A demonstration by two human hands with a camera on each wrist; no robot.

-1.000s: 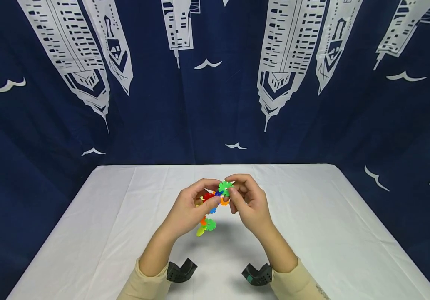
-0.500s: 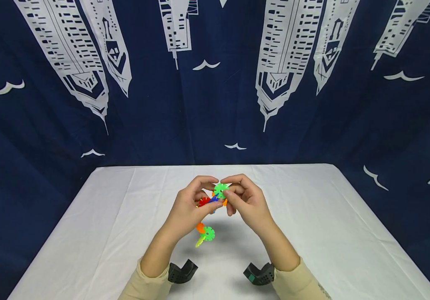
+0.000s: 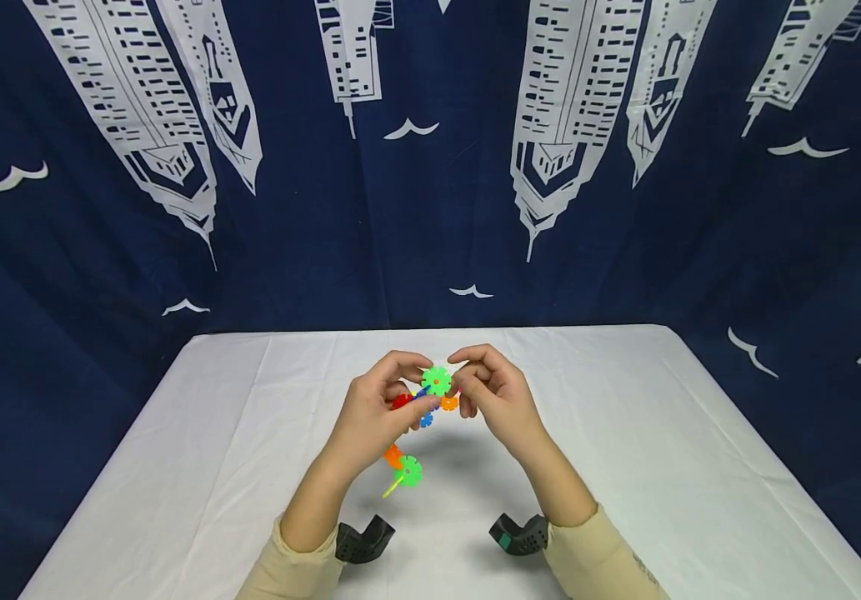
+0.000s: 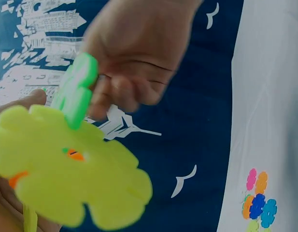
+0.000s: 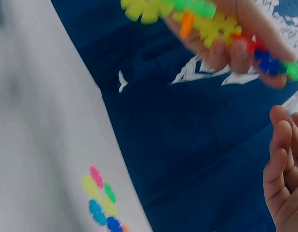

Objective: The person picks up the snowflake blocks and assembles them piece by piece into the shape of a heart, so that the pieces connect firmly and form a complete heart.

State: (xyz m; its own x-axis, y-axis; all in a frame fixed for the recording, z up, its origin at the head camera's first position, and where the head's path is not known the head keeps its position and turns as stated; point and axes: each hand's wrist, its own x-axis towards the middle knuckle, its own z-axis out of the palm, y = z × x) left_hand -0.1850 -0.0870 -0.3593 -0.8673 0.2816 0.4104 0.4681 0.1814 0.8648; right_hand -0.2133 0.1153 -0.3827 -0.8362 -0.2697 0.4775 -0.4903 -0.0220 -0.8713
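Note:
My left hand (image 3: 372,414) holds a chain of notched plastic snowflake discs, pinched near its upper end. At that end stands a green disc (image 3: 436,381), joined to a blue disc (image 3: 421,392) and a red disc (image 3: 402,402). Below the palm hang an orange disc (image 3: 393,456), another green disc (image 3: 408,472) and a yellow disc (image 4: 91,169) seen large in the left wrist view. Just right of the upper green disc is my right hand (image 3: 501,406), its fingers loosely bent; the right wrist view shows a gap between them and the chain. Its thumb is hidden there.
Several loose discs (image 4: 257,206) in pink, orange, blue and yellow lie on the white-covered table (image 3: 250,467) beyond the hands, mostly hidden in the head view. A dark blue curtain (image 3: 430,208) with white buildings hangs behind the table's far edge.
The right thumb and fingers have come off the upper green disc and moved slightly right. The chain has shifted a little left and its hanging end has swung lower, in the left hand's grip.

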